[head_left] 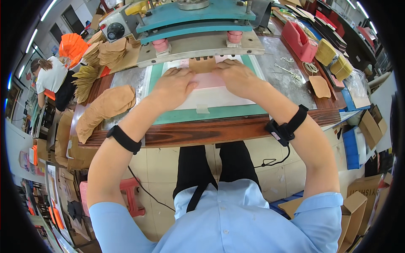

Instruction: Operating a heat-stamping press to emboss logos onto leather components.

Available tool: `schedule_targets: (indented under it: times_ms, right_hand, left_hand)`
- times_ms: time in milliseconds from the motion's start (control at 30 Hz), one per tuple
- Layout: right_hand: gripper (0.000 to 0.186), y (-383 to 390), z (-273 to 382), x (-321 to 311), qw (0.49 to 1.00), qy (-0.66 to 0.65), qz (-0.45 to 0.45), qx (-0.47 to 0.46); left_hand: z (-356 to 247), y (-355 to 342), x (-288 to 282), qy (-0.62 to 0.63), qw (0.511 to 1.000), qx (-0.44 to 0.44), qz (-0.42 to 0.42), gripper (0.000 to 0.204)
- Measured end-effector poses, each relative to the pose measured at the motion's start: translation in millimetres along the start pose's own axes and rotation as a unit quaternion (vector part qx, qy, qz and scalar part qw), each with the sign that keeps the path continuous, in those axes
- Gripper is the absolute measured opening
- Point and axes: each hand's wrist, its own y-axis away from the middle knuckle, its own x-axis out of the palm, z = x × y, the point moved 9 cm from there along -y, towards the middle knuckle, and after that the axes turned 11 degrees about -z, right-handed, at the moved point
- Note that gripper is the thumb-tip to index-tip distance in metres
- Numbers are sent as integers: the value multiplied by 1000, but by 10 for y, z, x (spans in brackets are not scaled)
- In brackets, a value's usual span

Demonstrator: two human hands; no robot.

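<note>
My left hand (174,86) rests on a white board (211,97) with its bent fingers apart, beside a tan piece (201,64) and a pink strip (209,82). My right hand (237,78) has bent, slightly spread fingertips touching the tan piece's right side. Dark notched shapes show along the tan piece's far edge. The board lies on a green mat (177,116), just in front of a press with a blue plate (195,19) and pink cylinders (234,37). What lies under my fingertips is partly hidden.
Tan cutouts (105,105) lie left, with paper stacks (107,52) behind. A red holder (298,41), cords (287,71) and yellow stacks (337,63) sit right. A wooden edge (202,134) runs before me. A co-worker (55,84) bends at far left; cartons (371,126) stand right.
</note>
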Motion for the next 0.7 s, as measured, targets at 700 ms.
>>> schedule_targets:
  times_ms: [700]
  right_hand:
    - [34,2285,1363,-428,702,-555,431,113]
  left_hand:
    - [-1819,2048,62,413,848,-46,328,35]
